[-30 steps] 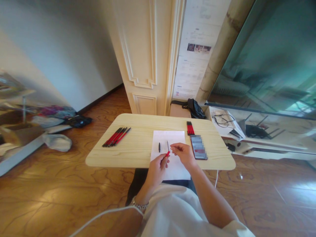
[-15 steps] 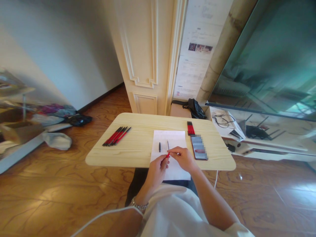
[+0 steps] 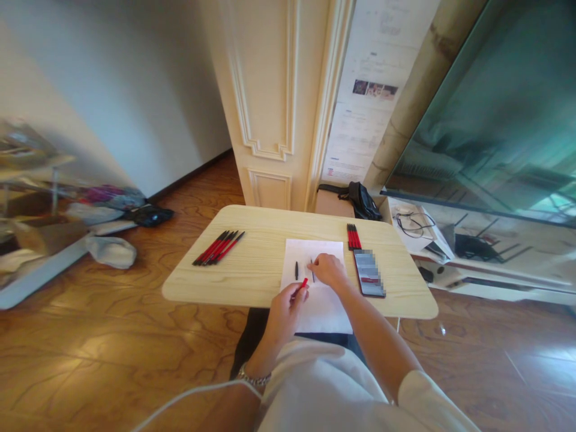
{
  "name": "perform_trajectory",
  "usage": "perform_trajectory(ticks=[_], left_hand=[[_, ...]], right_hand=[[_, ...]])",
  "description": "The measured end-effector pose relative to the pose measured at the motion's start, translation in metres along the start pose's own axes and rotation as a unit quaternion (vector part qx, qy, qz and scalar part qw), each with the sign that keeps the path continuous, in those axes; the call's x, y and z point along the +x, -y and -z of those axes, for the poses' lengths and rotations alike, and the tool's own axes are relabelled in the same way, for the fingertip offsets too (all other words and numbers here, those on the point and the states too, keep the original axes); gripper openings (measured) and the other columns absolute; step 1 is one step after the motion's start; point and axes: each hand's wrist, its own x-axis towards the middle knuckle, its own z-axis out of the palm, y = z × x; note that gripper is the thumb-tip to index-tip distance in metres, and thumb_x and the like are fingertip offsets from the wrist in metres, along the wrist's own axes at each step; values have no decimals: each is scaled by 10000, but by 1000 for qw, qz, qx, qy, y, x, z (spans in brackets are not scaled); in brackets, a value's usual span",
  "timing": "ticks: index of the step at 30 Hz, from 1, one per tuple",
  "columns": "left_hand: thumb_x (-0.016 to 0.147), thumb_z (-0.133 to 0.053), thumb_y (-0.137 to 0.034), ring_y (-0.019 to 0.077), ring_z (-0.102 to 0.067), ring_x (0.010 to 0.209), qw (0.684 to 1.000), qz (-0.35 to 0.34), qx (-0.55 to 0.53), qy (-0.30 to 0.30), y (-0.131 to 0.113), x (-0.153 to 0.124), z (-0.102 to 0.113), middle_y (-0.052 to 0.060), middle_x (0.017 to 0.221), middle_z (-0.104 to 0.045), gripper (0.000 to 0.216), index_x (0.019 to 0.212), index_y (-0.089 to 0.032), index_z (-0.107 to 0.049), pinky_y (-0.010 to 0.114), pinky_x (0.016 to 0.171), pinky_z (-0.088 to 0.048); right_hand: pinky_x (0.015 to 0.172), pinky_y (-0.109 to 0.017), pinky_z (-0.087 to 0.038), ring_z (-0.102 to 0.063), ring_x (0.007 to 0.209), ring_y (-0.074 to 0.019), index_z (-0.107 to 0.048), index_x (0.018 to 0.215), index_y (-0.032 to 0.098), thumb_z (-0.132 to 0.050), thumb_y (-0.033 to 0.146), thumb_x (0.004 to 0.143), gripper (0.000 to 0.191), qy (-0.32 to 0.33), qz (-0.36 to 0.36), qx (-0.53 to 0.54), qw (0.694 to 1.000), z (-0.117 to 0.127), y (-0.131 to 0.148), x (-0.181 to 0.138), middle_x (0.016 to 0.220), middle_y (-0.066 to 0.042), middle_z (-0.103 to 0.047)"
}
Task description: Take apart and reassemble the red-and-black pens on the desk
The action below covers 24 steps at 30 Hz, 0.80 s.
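Observation:
A red pen barrel (image 3: 303, 283) sticks up from my left hand (image 3: 288, 306), whose fingers are closed round it above the near part of the white paper (image 3: 324, 309). My right hand (image 3: 330, 270) is farther forward over the paper, fingertips pinched at a thin dark pen refill (image 3: 314, 276). The refill's lower part shows below the fingers, close to the paper. Left of it, a short black pen part (image 3: 296, 270) lies on the sheet.
Several red-and-black pens (image 3: 218, 248) lie on the left of the light wooden table (image 3: 256, 240). At the right, several more red pens (image 3: 353, 237) lie behind a phone (image 3: 369, 273). A white cable (image 3: 189, 393) runs by my left forearm.
My right hand has left the red barrel and moved forward to the refill on the paper. My left hand keeps the barrel in nearly the same place. The view has shifted slightly.

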Motion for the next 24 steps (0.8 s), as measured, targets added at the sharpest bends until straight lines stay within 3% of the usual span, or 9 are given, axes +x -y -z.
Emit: perform_trajectory(ticks=[5,9,13,16,19,24], left_hand=[[880,-460,-416,159,-612,721,1000,11,-16,-8,4,0,-1,51,781,-648,328,992,-156,-625,258,686,-488],[874,-467,-423,157,-610,712,1000,14,-22,-9,3,0,-2,55,778,-649,339,997,-151,-628,258,675,-492],[880,-461,-419,155,-607,704,1000,8,-23,-10,3,0,-3,53,771,-644,337,1000,-148,-620,264,677,-491],[882,-459,-415,154,-607,706,1000,3,-22,-8,2,0,-4,54,771,-640,336,1005,-144,-616,266,680,-490],[882,-465,-408,151,-605,705,1000,1,-17,2,0,0,-6,54,769,-637,330,1007,-143,-617,260,676,-487],[874,-475,-407,153,-603,703,1000,-1,-2,16,-3,0,-11,48,762,-636,331,1016,-146,-623,254,668,-484]], right_hand=[[773,-389,-449,-615,965,-294,-653,1021,166,-484,382,848,325,15,-28,-55,998,0,8,4,1026,-175,-663],[794,-375,-442,-608,990,-292,-648,1021,139,-490,326,854,297,27,-36,-52,998,3,6,2,1038,-189,-654],[781,-332,-429,-612,967,-255,-638,987,147,-503,271,849,229,-19,-34,14,999,4,-5,-4,1000,-170,-663],[734,-303,-431,-623,861,-206,-627,958,155,-488,224,840,195,-63,6,154,986,6,-14,-9,877,-114,-680],[622,-261,-436,-591,683,-148,-609,988,146,-501,247,816,227,-75,56,362,928,13,-16,-16,773,-56,-660],[480,-220,-382,-498,546,-95,-573,941,156,-577,375,782,270,-94,97,610,781,31,-8,-37,761,-40,-621]])
